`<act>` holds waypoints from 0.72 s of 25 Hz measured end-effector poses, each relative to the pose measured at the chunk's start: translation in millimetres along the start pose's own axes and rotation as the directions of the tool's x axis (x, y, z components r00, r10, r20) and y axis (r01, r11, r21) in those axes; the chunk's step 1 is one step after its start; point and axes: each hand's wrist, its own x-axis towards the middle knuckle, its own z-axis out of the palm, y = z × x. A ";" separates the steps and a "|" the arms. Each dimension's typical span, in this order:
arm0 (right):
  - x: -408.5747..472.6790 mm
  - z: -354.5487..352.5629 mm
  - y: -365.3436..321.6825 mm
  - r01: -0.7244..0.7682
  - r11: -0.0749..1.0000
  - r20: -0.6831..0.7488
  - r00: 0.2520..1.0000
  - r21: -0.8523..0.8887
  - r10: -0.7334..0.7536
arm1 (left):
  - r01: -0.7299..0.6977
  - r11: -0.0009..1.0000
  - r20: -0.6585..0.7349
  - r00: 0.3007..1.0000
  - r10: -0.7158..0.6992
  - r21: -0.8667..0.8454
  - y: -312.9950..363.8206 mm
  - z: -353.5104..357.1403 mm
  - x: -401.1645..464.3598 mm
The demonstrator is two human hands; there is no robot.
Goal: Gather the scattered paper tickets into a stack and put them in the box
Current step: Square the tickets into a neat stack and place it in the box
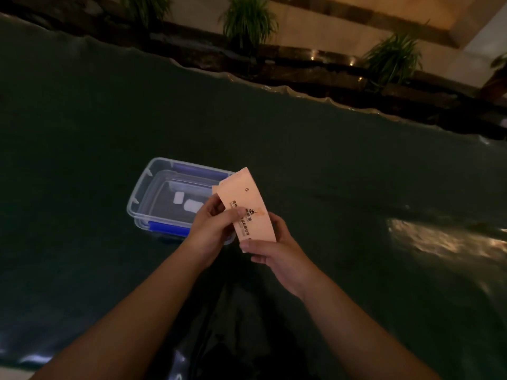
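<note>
While both hands are meeting just below the middle of the view, a stack of peach-coloured paper tickets (pixel 247 204) is being held upright between them, above the dark green table (pixel 356 187). The left hand (pixel 212 227) is closing on the stack from nine o'clock, its thumb pressing across the printed face and its fingers curling behind. The right hand (pixel 274 249) is gripping the lower end from five o'clock, thumb lying along the bottom edge, fingers wrapping underneath. At least one further ticket edge is peeking out behind the front one at eleven o'clock, so the stack is not sitting quite flush. The clear plastic box (pixel 153 193) with blue clips is resting open on the table at ten o'clock from the hands, its near right corner hiding behind the left hand and tickets. Potted green plants (pixel 248 20) are lining the ledge beyond the table at twelve o'clock.
</note>
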 end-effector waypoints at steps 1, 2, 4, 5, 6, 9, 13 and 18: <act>2.8 6.2 -7.1 0.004 1.000 0.015 1.000 0.001 -0.004 | -0.002 1.000 -0.009 1.000 0.002 0.020 9.5 -7.4 0.5; 7.5 12.8 -15.0 0.012 1.000 0.016 1.000 0.011 -0.012 | -0.002 0.999 -0.002 1.000 0.002 0.039 19.3 -16.1 1.1; 21.6 27.4 -31.6 0.048 0.999 0.008 0.999 -0.005 -0.048 | 0.013 0.996 0.024 1.000 -0.015 0.086 36.8 -32.5 2.6; 31.2 36.3 -40.2 0.068 0.997 0.005 0.998 -0.047 -0.068 | 0.026 0.994 0.031 0.999 -0.029 0.102 45.3 -41.4 4.5; 40.4 45.6 -48.2 0.084 0.992 0.007 0.996 -0.090 -0.084 | 0.043 0.994 0.031 0.998 -0.046 0.102 52.9 -49.4 7.0; 71.5 73.2 -61.1 0.061 0.991 -0.009 0.998 -0.119 -0.063 | 0.102 0.993 0.013 0.995 -0.103 0.059 73.6 -74.8 22.7; 109.2 111.1 -60.2 -0.063 0.996 -0.073 0.996 -0.055 0.059 | 0.163 0.981 0.010 0.986 -0.165 0.110 87.4 -109.1 52.3; 140.1 136.4 -48.3 -0.181 0.978 -0.106 0.980 -0.104 0.170 | 0.258 0.935 -0.057 0.966 -0.252 0.242 78.5 -128.7 84.9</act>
